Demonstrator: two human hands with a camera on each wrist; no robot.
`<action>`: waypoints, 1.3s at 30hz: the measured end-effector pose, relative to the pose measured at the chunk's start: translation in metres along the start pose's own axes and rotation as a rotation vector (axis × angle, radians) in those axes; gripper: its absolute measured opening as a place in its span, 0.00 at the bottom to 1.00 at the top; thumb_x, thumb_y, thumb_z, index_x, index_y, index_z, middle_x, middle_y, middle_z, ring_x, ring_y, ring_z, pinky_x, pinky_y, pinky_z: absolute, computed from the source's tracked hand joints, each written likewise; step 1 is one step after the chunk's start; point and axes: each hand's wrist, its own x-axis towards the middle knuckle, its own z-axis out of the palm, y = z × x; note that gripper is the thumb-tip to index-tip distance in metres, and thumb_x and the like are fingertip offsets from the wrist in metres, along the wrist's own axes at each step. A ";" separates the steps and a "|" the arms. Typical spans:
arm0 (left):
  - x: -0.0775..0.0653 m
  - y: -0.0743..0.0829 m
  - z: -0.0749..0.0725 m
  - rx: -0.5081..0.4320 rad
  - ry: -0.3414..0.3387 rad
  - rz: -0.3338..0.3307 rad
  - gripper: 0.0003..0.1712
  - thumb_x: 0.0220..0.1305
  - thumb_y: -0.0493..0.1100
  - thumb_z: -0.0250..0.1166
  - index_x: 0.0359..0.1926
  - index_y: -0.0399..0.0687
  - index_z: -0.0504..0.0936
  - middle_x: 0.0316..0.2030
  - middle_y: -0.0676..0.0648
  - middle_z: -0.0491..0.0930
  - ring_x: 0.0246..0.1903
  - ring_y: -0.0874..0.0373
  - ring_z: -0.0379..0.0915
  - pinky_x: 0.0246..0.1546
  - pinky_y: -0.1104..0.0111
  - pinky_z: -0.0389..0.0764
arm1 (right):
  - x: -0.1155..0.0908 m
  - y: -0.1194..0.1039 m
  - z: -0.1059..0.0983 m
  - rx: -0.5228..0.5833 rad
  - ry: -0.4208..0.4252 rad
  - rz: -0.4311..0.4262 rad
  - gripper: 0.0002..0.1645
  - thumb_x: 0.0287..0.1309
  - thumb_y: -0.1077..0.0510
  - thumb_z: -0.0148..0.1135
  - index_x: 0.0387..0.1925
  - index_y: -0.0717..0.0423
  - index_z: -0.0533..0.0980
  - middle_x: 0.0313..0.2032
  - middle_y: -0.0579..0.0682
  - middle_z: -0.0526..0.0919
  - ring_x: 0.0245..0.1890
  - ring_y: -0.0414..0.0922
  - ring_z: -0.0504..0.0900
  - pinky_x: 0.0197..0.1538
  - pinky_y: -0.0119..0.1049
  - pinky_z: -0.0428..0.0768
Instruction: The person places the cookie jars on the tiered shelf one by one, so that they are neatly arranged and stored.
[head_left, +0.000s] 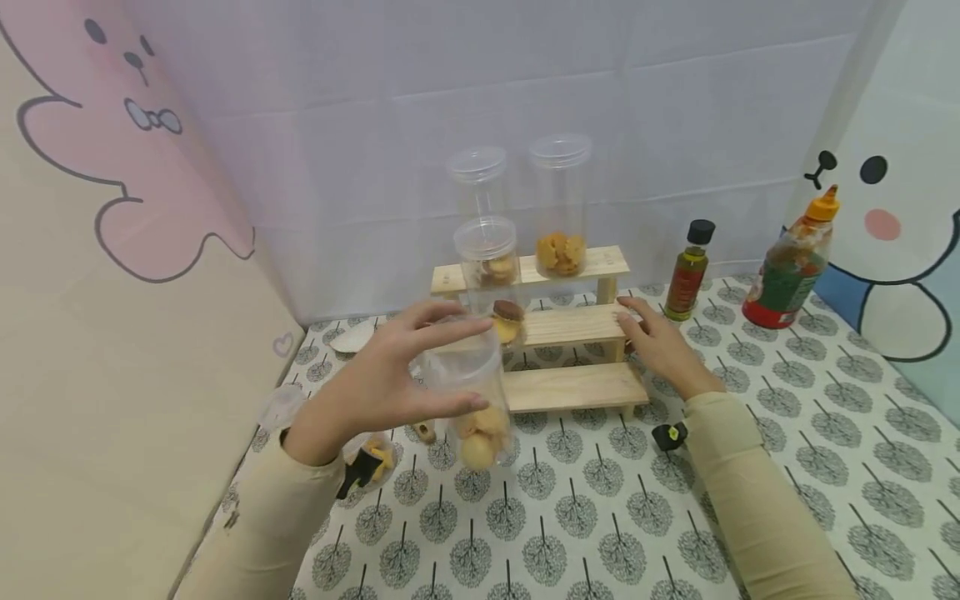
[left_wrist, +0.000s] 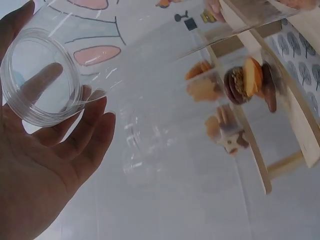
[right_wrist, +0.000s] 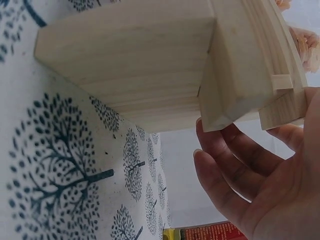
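The clear jar (head_left: 483, 379), with biscuits (head_left: 478, 442) in its lower part, is in front of the left side of the wooden rack (head_left: 577, 387) – the left hand (head_left: 378, 379) grasps it round the top, while the right hand (head_left: 662, 348) grips the rack's right end. Three more jars (head_left: 562, 204) stand on the rack – to its right, an oil bottle (head_left: 684, 283) and a sauce bottle (head_left: 789, 271) stand on the tree-patterned cloth (head_left: 570, 542)
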 end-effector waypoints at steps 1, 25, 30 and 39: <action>0.009 0.000 0.005 -0.013 -0.005 0.014 0.43 0.45 0.55 0.81 0.65 0.53 0.78 0.61 0.45 0.74 0.61 0.51 0.70 0.60 0.54 0.77 | 0.000 0.000 0.000 0.000 0.004 -0.005 0.40 0.74 0.32 0.32 0.79 0.43 0.48 0.54 0.70 0.78 0.48 0.61 0.81 0.49 0.58 0.78; 0.151 0.009 0.059 0.147 -0.117 -0.144 0.44 0.56 0.65 0.72 0.71 0.58 0.71 0.66 0.45 0.68 0.60 0.53 0.70 0.59 0.64 0.76 | 0.000 0.001 0.000 0.062 -0.017 0.013 0.41 0.73 0.30 0.34 0.79 0.40 0.48 0.53 0.67 0.79 0.48 0.60 0.81 0.52 0.57 0.79; 0.158 0.008 0.062 0.176 -0.104 -0.242 0.45 0.56 0.65 0.72 0.72 0.60 0.69 0.68 0.45 0.66 0.62 0.53 0.68 0.60 0.64 0.76 | -0.001 0.000 0.004 0.044 -0.014 0.014 0.40 0.73 0.30 0.34 0.79 0.39 0.49 0.51 0.65 0.80 0.47 0.58 0.82 0.50 0.56 0.79; 0.164 0.004 0.067 0.212 -0.091 -0.313 0.46 0.54 0.64 0.74 0.72 0.64 0.68 0.70 0.46 0.63 0.67 0.51 0.62 0.65 0.61 0.71 | 0.001 -0.001 0.006 0.035 0.005 0.014 0.40 0.73 0.30 0.33 0.79 0.38 0.51 0.47 0.64 0.82 0.46 0.59 0.82 0.51 0.58 0.78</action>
